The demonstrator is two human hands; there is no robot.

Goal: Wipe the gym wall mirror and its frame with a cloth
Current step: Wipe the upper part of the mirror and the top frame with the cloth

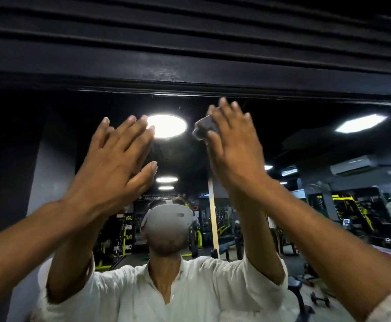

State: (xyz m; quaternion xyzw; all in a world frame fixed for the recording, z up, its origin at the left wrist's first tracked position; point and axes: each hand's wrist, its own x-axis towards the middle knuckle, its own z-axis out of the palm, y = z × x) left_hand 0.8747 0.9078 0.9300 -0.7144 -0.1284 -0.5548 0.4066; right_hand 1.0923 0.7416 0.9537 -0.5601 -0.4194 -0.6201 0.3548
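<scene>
The wall mirror fills the lower part of the head view, and its black top frame runs across just above my fingertips. My left hand is raised with straight, spread fingers laid flat on the glass and holds nothing. My right hand reaches a little higher, its straight fingers ending just under the frame. It presses a small grey cloth against the glass. Only a bunched corner of the cloth shows beside the thumb side of the hand; the rest is hidden under the palm.
Black slatted panels cover the wall above the frame. The glass reflects me in a white shirt and a headset, bright ceiling lights, and yellow-and-black gym machines on the right.
</scene>
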